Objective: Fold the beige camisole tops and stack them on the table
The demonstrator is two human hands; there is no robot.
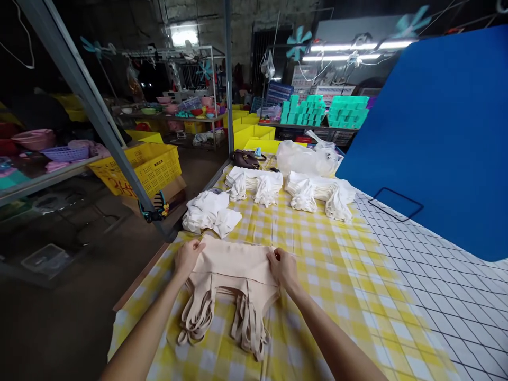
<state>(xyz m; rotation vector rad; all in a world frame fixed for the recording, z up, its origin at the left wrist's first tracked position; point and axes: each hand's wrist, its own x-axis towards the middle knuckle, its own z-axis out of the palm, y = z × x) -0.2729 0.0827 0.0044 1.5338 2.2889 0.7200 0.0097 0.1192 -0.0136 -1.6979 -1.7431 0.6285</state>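
Observation:
A stack of beige strappy tops (234, 259), likely camisoles, lies flat on the yellow checked tablecloth (317, 296). Its straps hang in two bunches toward me. My left hand (188, 259) pinches the stack's far left corner between thumb and fingers. At the far right corner, my right hand (283, 267) grips the edge with curled fingers. Just beyond is a loose heap of white garments (210, 211). Farther back lie two neat stacks of white strappy tops, a left stack (256, 182) and a right stack (319, 190), their straps bunched toward me.
A dark handbag (246, 160) and a clear plastic bag (305, 159) sit at the table's far end. A large blue board (436, 143) rises on the right over a white grid cloth (444, 264). A metal post and yellow crate (154, 166) stand left.

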